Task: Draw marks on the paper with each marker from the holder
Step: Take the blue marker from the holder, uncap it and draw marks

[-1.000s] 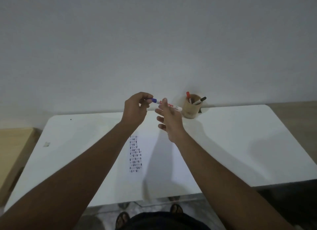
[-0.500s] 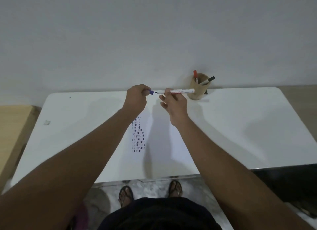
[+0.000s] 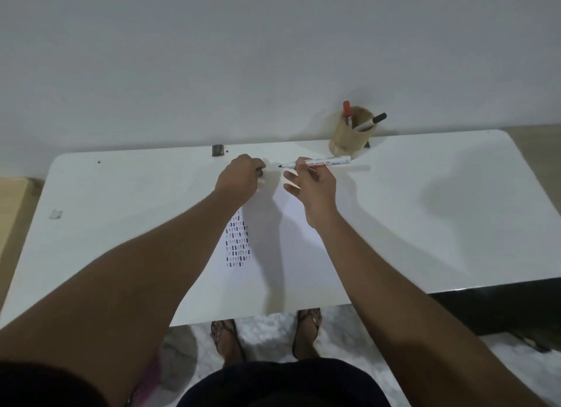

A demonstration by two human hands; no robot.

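From the head camera, looking down over both outstretched forearms, the right hand (image 3: 314, 188) pinches an uncapped white marker (image 3: 321, 163) between thumb and forefinger, the other fingers spread loosely below it. The marker lies nearly level above the far part of the table (image 3: 440, 212), its dark tip pointing left toward the left hand (image 3: 239, 180) and its tail end pointing right, just in front of the holder (image 3: 352, 136). The left hand is curled into a loose fist just left of the marker tip, apart from it, with a small dark piece showing at its fingertips; it looks like the cap (image 3: 260, 173), though it is too small to tell for sure. The paper (image 3: 291, 242) lies flat on the white table under and between the two forearms, with a narrow block of short dark and reddish marks (image 3: 237, 242) in rows near its left edge, partly beside the left forearm. The holder, a tan round cup, stands at the table's back edge against the wall and holds a red-capped marker (image 3: 347, 112) upright and a black-capped marker (image 3: 372, 122) leaning right. Below the near edge, two sandalled feet (image 3: 267, 333) stand on a pale floor.
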